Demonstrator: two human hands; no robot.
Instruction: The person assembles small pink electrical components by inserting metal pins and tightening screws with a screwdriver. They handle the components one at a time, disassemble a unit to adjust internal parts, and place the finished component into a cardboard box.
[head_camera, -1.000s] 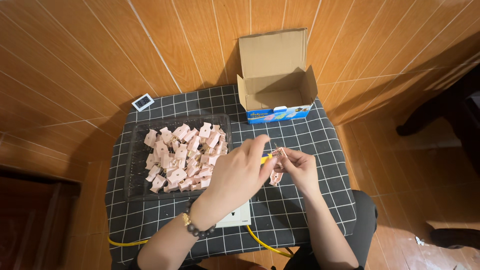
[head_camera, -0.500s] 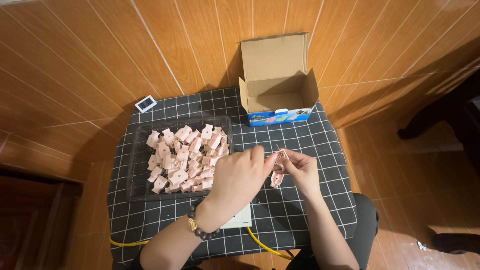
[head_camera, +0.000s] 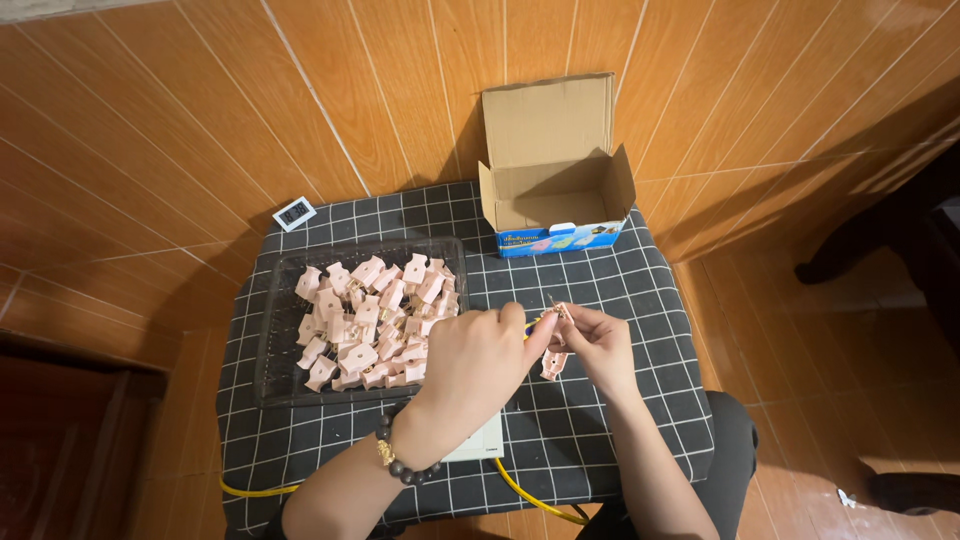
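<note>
A small pink plastic part (head_camera: 553, 362) is pinched in the right hand (head_camera: 598, 345), while a yellow-handled tool (head_camera: 532, 325), gripped by the left hand (head_camera: 480, 360), is pointed rightward at it.

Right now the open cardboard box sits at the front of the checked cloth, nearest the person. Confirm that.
Not quite. The head view shows the open cardboard box at the far edge of the checked cloth, away from the person, beyond both hands.
</note>
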